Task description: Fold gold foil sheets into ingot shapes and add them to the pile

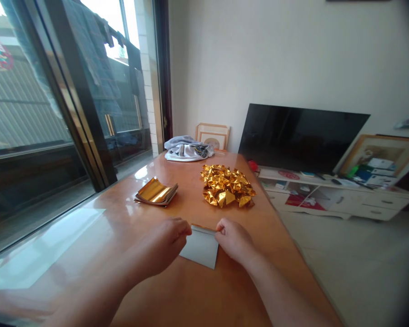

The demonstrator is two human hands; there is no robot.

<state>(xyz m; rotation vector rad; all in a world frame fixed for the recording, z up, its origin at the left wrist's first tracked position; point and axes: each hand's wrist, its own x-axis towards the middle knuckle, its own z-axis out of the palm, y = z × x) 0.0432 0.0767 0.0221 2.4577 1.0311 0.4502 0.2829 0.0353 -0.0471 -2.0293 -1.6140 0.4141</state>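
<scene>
While both hands bear down on it, the sheet of paper (200, 247) lies flat on the tabletop (191, 290), white side up, with a thin gold edge showing along its far side. The left hand (163, 240) has its fingertips pressed together on the sheet's far left corner, at about 10 o'clock from the sheet's middle; the right hand (233, 238) pinches the far right corner, at about 2 o'clock. Each grip is closed on the paper — neither hand is spread. Both are equally near, one at each end of the far edge, so the sheet hangs toward 6 o'clock from the two grips, back toward the person. Its long axis runs roughly 9 to 3, tilted a little so the near right corner dips lowest.

Further out, at 11 o'clock from the hands, a stack of gold foil sheets (156, 192) rests with its top leaves curling up. At 1 o'clock, well apart from the stack, sits a heap of folded gold pieces (226, 185). Beyond both, at 12 o'clock by the tabletop's far end, lies a bundle of grey and white cloth (187, 149) — behind it a framed picture (213, 135) leans on the wall.
</scene>
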